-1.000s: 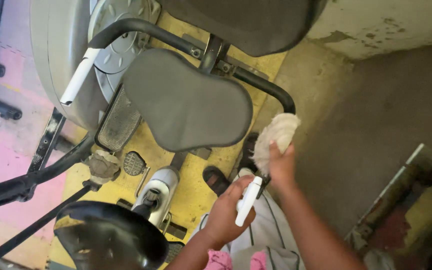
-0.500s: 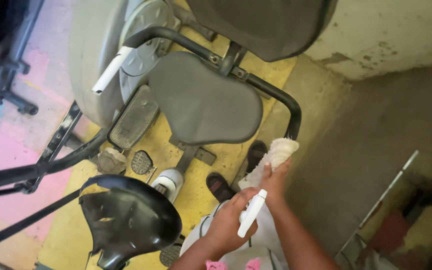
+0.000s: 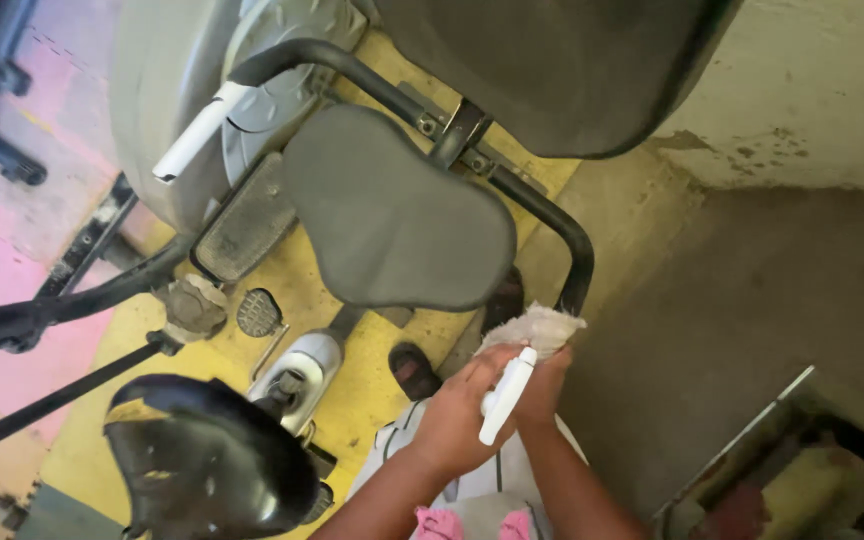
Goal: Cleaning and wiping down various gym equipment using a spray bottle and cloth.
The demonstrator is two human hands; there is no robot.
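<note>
My right hand (image 3: pixel 546 384) grips a crumpled whitish cloth (image 3: pixel 534 327) and presses it against the lower end of a black curved handle bar (image 3: pixel 564 226) of an exercise machine. My left hand (image 3: pixel 455 415) holds a slim white bottle (image 3: pixel 506 394), tilted upward, right beside the right hand. The two hands touch each other. A grey padded seat (image 3: pixel 392 215) lies just left of the bar, and a dark backrest pad (image 3: pixel 552 60) sits above it.
A black worn saddle (image 3: pixel 207 460) of another machine sits at the lower left. A grey flywheel housing (image 3: pixel 152 110) with a pedal (image 3: pixel 244 222) fills the upper left. Yellow floor (image 3: pixel 362 390) lies under the machine, and a stained wall (image 3: pixel 812 90) and a metal-edged frame (image 3: pixel 742 430) are on the right.
My right hand has brought the cloth down onto the end of the black bar. My left hand with the bottle has closed in beside it. The view has shifted.
</note>
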